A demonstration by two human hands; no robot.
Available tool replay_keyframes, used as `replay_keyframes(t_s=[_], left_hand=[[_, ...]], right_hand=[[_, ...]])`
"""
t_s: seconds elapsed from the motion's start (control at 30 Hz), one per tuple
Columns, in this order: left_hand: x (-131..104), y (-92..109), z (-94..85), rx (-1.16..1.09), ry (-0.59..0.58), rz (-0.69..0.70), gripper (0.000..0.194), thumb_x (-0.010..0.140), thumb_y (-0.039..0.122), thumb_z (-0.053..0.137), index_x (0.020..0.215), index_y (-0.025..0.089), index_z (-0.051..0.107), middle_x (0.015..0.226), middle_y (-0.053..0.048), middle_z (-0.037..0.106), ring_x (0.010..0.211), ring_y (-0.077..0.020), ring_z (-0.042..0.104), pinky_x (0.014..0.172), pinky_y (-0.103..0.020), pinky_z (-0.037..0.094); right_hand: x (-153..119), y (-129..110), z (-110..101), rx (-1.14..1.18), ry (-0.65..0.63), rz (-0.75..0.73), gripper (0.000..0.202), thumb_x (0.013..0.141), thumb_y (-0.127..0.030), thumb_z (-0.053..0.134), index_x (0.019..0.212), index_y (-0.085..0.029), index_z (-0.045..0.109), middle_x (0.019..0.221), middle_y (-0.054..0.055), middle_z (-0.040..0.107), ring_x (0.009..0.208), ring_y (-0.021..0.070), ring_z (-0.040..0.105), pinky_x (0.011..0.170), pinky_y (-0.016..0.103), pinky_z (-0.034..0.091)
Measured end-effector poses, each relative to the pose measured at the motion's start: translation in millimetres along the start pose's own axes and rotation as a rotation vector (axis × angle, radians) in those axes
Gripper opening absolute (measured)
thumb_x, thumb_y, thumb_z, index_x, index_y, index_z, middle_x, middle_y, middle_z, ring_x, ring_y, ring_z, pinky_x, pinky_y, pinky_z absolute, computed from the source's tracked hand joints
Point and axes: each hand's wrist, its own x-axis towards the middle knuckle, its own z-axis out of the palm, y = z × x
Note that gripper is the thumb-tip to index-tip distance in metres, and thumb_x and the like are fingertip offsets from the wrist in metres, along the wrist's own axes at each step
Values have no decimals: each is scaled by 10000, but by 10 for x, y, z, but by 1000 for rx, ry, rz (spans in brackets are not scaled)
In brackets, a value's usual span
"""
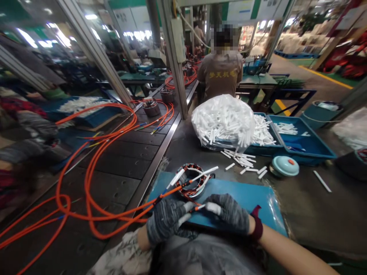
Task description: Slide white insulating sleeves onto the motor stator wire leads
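Note:
My left hand (168, 219), in a grey striped glove with pale fingertips, is closed on an orange wire at the front edge of the blue mat (241, 194). My right hand (231, 212), gloved alike with a dark red band at the wrist, pinches a white sleeve (201, 206) at that wire's end. Just beyond both hands a motor stator (178, 172), a ring of windings, sits on the mat. White sleeves stick out of it, and an orange cable (169, 192) runs from it to the left.
A clear bag of white sleeves (223, 122) leans on blue bins (308, 147). Loose sleeves (243, 160) and a light-blue round container (284, 166) lie nearby. Left, orange cable coils (88, 183) and other stators (151, 107) occupy the conveyor (120, 160). Co-workers are across and ahead.

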Motion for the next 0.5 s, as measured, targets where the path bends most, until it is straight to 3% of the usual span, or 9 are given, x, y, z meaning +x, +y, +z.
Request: replay_keyframes(t_s=[0.07, 0.13, 0.2, 0.27, 0.37, 0.43, 0.5], left_hand=[[31, -5, -17, 29, -31, 31, 272, 1017, 166, 464, 1197, 198, 667, 952, -32, 775, 822, -156, 735, 789, -249, 602], [58, -24, -33, 60, -49, 54, 279, 1009, 146, 468, 1197, 194, 669, 942, -30, 774, 801, -152, 730, 774, -248, 600], [77, -56, -36, 68, -54, 96, 279, 986, 114, 492, 1176, 198, 677, 933, -27, 772, 807, -147, 724, 773, -240, 593], [93, -96, -24, 59, -40, 150, 270, 951, 93, 535, 1137, 216, 687, 916, -16, 766, 820, -147, 714, 819, -256, 586], [130, -159, 7, 70, -29, 148, 280, 908, 198, 617, 1181, 228, 667, 993, -40, 749, 931, -201, 696, 951, -367, 557], [178, -195, 35, 114, -77, 87, 469, 872, 301, 647, 1328, 200, 596, 1175, -105, 706, 1094, -269, 656, 1009, -437, 521], [244, -225, 78, 182, -129, 41, 646, 838, 346, 652, 1438, 160, 504, 1307, -161, 642, 1185, -320, 611, 1019, -463, 503]], right_hand=[[105, 25, 87, 264, -153, 140, 634, 1000, -702, 330, 855, -177, 654, 538, -36, 498, 466, 104, 449, 496, 233, 401], [205, 56, 185, 354, -227, 222, 712, 987, -743, 240, 859, -166, 636, 459, -74, 394, 363, 94, 350, 394, 225, 337], [271, 70, 238, 333, -236, 240, 760, 980, -757, 177, 845, -161, 629, 442, -89, 349, 330, 90, 308, 356, 224, 320], [279, 40, 188, 251, -190, 202, 783, 981, -759, 163, 830, -163, 648, 459, -64, 406, 352, 100, 383, 385, 235, 382], [163, -158, -96, 85, 4, 112, 681, 954, -769, 345, 863, -192, 695, 616, 26, 597, 556, 164, 593, 575, 306, 519], [7, -416, -348, -66, 224, 83, 560, 913, -729, 514, 981, -208, 709, 781, 88, 659, 712, 219, 630, 679, 358, 530], [-179, -739, -551, -530, 538, -20, 523, 920, -689, 525, 986, -210, 726, 761, 115, 647, 675, 245, 602, 641, 390, 512]])
